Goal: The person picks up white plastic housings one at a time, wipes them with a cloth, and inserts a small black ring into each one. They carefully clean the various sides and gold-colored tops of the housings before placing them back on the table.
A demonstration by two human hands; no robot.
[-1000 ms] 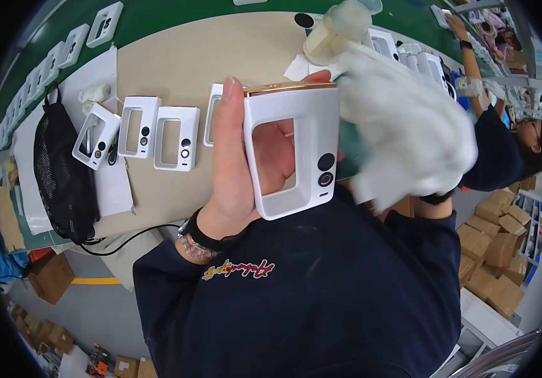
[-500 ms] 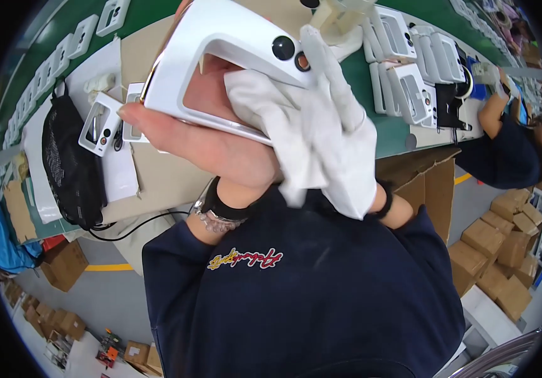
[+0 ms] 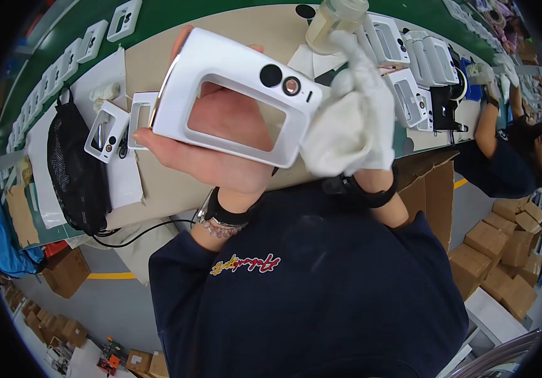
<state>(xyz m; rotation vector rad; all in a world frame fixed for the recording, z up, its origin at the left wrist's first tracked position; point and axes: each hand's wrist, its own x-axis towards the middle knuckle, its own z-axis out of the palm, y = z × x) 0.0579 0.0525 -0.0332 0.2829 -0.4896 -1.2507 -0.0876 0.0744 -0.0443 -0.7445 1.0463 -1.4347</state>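
My bare left hand (image 3: pixel 220 154) is wrapped round a white plastic housing (image 3: pixel 227 57) with a large rectangular opening, a black round disc and a small ringed lens along one edge. The palm shows through the opening. Just off the housing's right end, my right hand (image 3: pixel 375 104) wears a white glove and grips a white cloth (image 3: pixel 334 142). Glove and cloth are slightly blurred, so their border is hard to make out. Behind the right hand stands a translucent jar (image 3: pixel 329 25) on the workbench.
More white housings (image 3: pixel 409 97) are stacked at right, and others line the green far side. Two housings (image 3: pixel 106 132) lie at left beside a black mesh bag (image 3: pixel 75 164). An open cardboard box (image 3: pixel 432 195) stands at the right near edge. A co-worker (image 3: pixel 504 145) sits farther right.
My right hand and the cloth have come off the housing's face and moved right. The housing has shifted slightly lower and turned, so its opening and right end now show fully.
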